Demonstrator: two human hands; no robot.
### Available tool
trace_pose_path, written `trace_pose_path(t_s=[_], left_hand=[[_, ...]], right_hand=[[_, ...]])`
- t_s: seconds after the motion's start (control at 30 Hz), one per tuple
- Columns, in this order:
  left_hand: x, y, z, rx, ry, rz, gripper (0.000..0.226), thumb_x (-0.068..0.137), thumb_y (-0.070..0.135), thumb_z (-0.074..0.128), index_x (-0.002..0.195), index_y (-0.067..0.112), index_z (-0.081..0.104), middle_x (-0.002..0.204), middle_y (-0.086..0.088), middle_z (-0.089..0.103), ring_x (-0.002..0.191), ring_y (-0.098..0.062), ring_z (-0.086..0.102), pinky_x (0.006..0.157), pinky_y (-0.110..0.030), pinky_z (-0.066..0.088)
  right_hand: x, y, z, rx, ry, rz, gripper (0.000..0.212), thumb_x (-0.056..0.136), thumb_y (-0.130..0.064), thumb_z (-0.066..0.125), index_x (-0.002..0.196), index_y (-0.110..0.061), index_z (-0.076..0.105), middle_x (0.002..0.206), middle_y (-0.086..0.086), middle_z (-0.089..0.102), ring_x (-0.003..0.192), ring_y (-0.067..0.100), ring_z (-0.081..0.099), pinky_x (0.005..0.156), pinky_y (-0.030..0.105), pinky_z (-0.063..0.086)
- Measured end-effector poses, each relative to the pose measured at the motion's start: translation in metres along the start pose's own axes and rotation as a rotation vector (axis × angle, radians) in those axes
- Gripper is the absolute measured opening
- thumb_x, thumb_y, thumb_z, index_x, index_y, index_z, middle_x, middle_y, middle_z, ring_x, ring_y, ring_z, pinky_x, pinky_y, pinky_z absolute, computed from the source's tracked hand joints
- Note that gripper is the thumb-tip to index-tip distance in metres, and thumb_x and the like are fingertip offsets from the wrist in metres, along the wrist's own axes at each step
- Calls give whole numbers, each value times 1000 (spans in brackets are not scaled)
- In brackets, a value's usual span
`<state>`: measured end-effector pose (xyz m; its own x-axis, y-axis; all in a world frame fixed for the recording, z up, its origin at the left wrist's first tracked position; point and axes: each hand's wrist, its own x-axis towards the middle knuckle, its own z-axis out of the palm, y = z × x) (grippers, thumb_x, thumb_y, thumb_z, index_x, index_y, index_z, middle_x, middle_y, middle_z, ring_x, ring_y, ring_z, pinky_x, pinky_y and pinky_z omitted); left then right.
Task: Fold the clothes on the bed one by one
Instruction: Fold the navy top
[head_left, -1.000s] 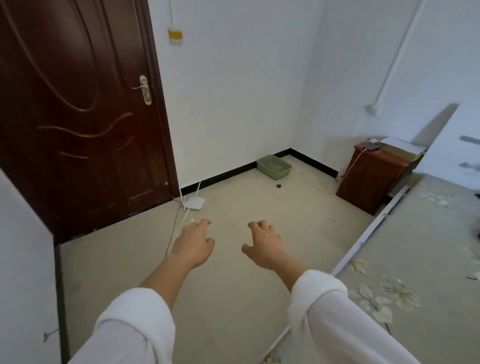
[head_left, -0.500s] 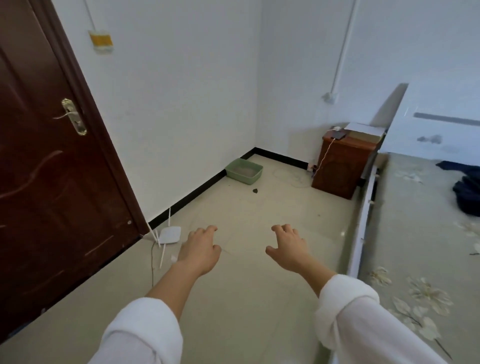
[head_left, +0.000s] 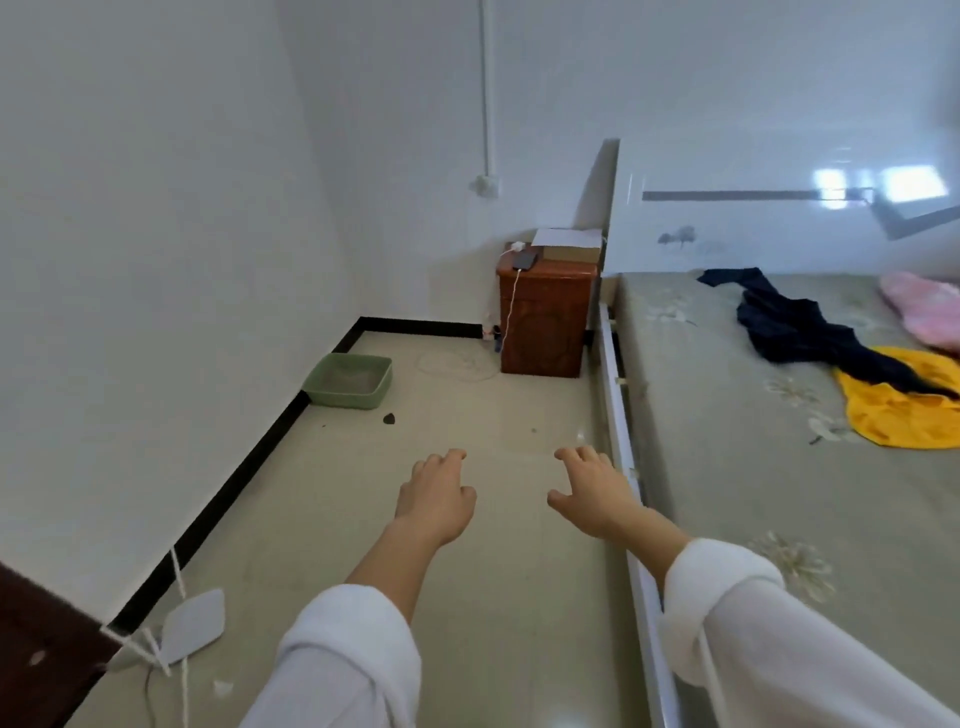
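Bed (head_left: 727, 467) ran along the right side, long axis toward the glossy white headboard (head_left: 753, 228), covered with a grey-green sheet printed with pale flowers. Beige tiled floor (head_left: 467, 597) lay to its left.

Clothes all sat at the far right of the bed, well apart from both hands. Navy garment (head_left: 800, 332), limp and crumpled, was strung out on a diagonal from near the headboard toward the right edge, its near end lying over the yellow garment (head_left: 893, 415), a bunched, rounded heap. Pink fuzzy garment (head_left: 924, 306) was near the headboard, cut off by the frame.

Carved reddish wooden nightstand (head_left: 545, 317) stood against the headboard end. Green plastic basin (head_left: 348, 382), rectangular, was by the wall.

Left hand (head_left: 434, 501) and right hand (head_left: 597, 493) were held out palm-down over the floor, white sleeves pushed up. Grip of each was loose, fingers apart, holding nothing. Right hand was just beside the bed's white side rail.

White router (head_left: 192, 623) lay on the floor, near left.
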<state>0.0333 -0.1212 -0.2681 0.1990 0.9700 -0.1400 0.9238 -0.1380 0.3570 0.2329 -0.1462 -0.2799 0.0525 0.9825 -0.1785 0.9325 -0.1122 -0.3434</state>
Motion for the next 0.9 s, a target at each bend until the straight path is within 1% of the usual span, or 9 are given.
trace_pose_path(t_s=[0.1, 0.2, 0.37, 0.43, 0.57, 0.67, 0.73, 0.8, 0.9], left_hand=[[62, 30, 1, -10, -31, 104, 50, 94, 23, 42, 144, 19, 32, 139, -9, 43, 127, -26, 37, 102, -40, 38], [125, 57, 2, -4, -54, 178, 51, 94, 24, 43, 144, 19, 33, 139, -9, 43, 128, -26, 37, 103, -41, 38], [237, 105, 7, -1, -95, 307, 51, 95, 23, 44, 145, 20, 33, 141, -9, 43, 128, -26, 38, 101, -40, 38], [285, 125, 12, -13, -116, 355, 52, 95, 22, 45, 145, 21, 32, 141, -8, 42, 128, -26, 40, 100, -39, 38], [383, 157, 23, -18, -176, 482, 52, 95, 19, 45, 145, 19, 32, 140, -10, 42, 128, -26, 39, 102, -38, 36], [454, 182, 29, 43, -245, 549, 53, 95, 19, 46, 146, 18, 30, 139, -10, 42, 128, -27, 38, 102, -36, 35], [499, 204, 30, 103, -258, 598, 54, 95, 22, 45, 146, 18, 29, 138, -10, 43, 127, -27, 39, 101, -37, 38], [537, 231, 33, 142, -272, 646, 53, 95, 24, 44, 146, 19, 29, 136, -10, 44, 124, -28, 40, 99, -39, 41], [581, 275, 46, 143, -308, 726, 54, 96, 25, 45, 147, 20, 28, 140, -9, 42, 128, -27, 38, 100, -41, 42]], right_hand=[[38, 28, -20, 12, 22, 101, 62, 92, -38, 52, 145, -16, 29, 145, 9, 35, 132, 29, 35, 105, 43, 37], [73, 59, -37, 34, 38, 199, 63, 90, -38, 53, 144, -15, 30, 142, 10, 36, 130, 31, 36, 105, 45, 38], [139, 113, -62, 127, 68, 346, 60, 91, -36, 55, 142, -14, 32, 139, 10, 38, 128, 29, 38, 104, 40, 39], [173, 131, -71, 130, 83, 393, 57, 92, -35, 54, 141, -13, 34, 139, 11, 39, 127, 29, 39, 103, 38, 38], [249, 158, -91, 175, 133, 488, 56, 92, -34, 55, 140, -14, 35, 138, 11, 41, 125, 28, 42, 101, 37, 39], [296, 174, -106, 233, 155, 570, 60, 93, -33, 54, 145, -15, 30, 145, 9, 36, 130, 27, 38, 106, 37, 35], [322, 191, -118, 251, 165, 635, 62, 94, -35, 53, 147, -15, 27, 148, 10, 33, 134, 28, 35, 108, 37, 33], [341, 213, -128, 258, 174, 700, 63, 94, -38, 52, 147, -15, 27, 148, 10, 33, 134, 29, 34, 108, 39, 33], [362, 251, -140, 263, 196, 805, 63, 93, -38, 52, 146, -15, 29, 146, 11, 36, 133, 29, 35, 105, 39, 34]])
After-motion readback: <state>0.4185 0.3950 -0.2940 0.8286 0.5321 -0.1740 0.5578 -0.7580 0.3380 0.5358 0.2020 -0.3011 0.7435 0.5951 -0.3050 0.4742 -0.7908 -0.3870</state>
